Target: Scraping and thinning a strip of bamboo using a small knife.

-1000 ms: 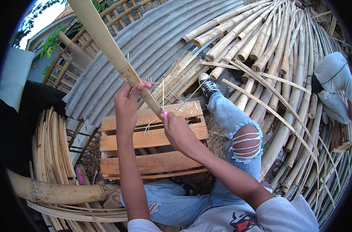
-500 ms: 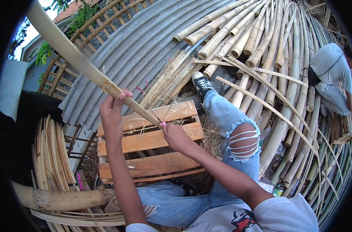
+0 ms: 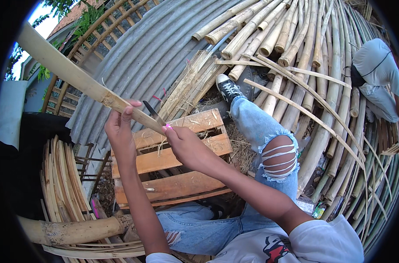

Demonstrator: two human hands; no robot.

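Low at the near edge, a person's ripped blue jeans (image 3: 199,230) bend around a slatted wooden crate (image 3: 182,188), with shavings on its top. Beside them, at the left, a thick bamboo pole (image 3: 76,230) lies near an upright sheaf of split strips (image 3: 61,184). Over the crate, the right hand (image 3: 182,142) is closed around the hidden handle of a knife (image 3: 152,111), its dark blade jutting out just beside the bamboo strip (image 3: 72,76); whether they touch, I cannot tell. The left hand (image 3: 120,127) grips that strip from below, thumb on top, next to a rough node. The strip slants from the right hand up toward the upper left.

Beyond the crate are a black-and-white sneaker (image 3: 228,90) and a fibrous bundle of split bamboo (image 3: 188,83). Farther off, a corrugated sheet (image 3: 120,65) spreads beside piled bamboo poles (image 3: 313,163), and another person (image 3: 374,65) bends at the right. Behind the sheet stand a bamboo lattice (image 3: 93,28) and a tiled roof (image 3: 68,19).
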